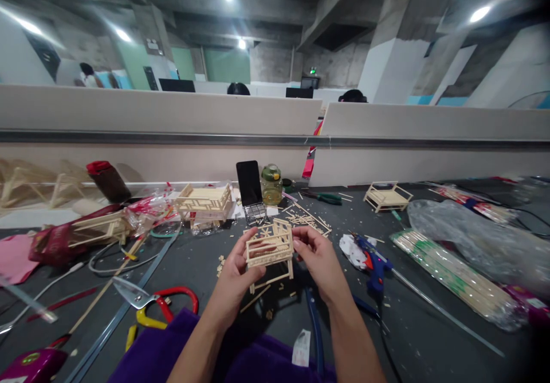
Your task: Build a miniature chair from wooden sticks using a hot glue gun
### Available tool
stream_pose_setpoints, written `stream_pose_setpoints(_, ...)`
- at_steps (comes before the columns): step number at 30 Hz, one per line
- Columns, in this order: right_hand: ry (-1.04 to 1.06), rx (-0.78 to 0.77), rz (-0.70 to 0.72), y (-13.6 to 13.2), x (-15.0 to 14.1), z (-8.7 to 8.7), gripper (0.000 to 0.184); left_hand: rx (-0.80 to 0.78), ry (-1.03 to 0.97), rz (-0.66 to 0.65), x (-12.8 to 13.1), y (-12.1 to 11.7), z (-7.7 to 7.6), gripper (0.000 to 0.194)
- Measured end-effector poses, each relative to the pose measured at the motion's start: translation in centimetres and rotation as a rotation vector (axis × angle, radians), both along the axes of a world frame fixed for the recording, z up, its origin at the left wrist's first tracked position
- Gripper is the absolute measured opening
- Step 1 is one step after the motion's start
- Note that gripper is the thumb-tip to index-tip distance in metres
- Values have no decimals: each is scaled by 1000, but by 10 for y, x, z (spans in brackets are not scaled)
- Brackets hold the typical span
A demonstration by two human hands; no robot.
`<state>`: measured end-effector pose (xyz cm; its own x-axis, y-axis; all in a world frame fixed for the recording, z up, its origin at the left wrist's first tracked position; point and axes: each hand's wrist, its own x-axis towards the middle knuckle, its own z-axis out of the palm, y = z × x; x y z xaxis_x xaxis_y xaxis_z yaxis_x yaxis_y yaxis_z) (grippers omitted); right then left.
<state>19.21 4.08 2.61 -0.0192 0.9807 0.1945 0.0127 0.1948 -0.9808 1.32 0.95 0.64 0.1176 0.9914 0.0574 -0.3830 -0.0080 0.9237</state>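
Observation:
A miniature chair built of thin wooden sticks is held up over the dark table, tilted slightly. My left hand is closed round its left side, with the thumb along the front lower edge. At the right side, my right hand has thumb and fingers closed on the frame; the exact contact is partly hidden. Loose cut sticks lie behind the chair, and crumbs of wood are scattered around. Blue-handled pliers lie below my right hand. Red and yellow scissors lie to the left.
A blue glue gun with its cord lies right, beside a packet of sticks. Small stick furniture and a stick bed model stand farther back. A phone leans before a green-lidded bottle. A partition edges the table.

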Motion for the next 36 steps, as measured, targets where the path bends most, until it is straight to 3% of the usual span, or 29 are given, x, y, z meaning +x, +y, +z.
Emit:
stream_pose_setpoints(26,35,-66,11,-1,0,3,24,15,-9,-5,0,-1,0,81)
stream_pose_setpoints(36,2,-74,19,-3,-3,0,27,41,131,169,-12,-5,-5,62)
